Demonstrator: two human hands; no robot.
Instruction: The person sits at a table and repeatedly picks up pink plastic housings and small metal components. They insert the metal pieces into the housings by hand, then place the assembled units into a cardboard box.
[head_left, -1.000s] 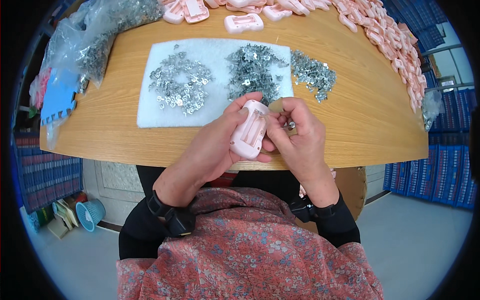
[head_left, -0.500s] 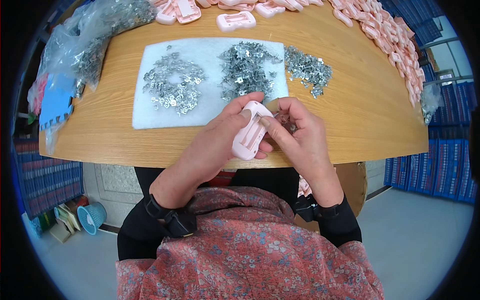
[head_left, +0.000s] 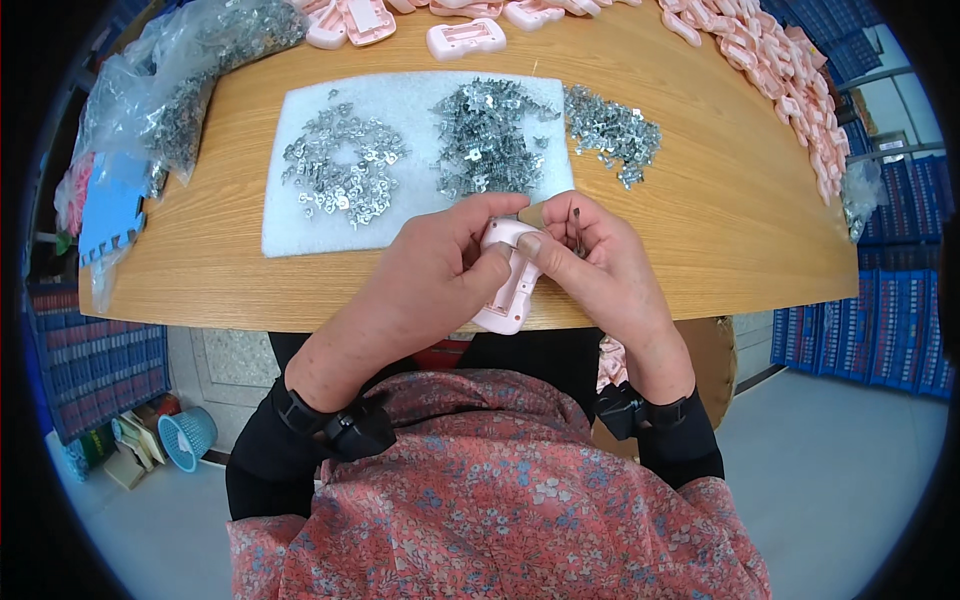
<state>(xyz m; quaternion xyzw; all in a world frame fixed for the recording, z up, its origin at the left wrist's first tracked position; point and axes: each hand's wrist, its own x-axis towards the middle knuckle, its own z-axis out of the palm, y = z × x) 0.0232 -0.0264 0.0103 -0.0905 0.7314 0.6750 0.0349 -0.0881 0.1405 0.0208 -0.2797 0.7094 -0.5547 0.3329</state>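
Pink casing (head_left: 510,290) at surface's 6 o'clock edge, clamped by left hand (head_left: 440,275). Right hand (head_left: 590,260) pinched small metal clip (head_left: 577,222). Risk: clip slipping, falling off edge.

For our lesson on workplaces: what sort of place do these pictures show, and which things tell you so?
Probably a small assembly workshop. Heaps of small metal clips lie on a white foam sheet, many identical pink plastic casings line the wooden table, and blue stacked crates stand beside it.
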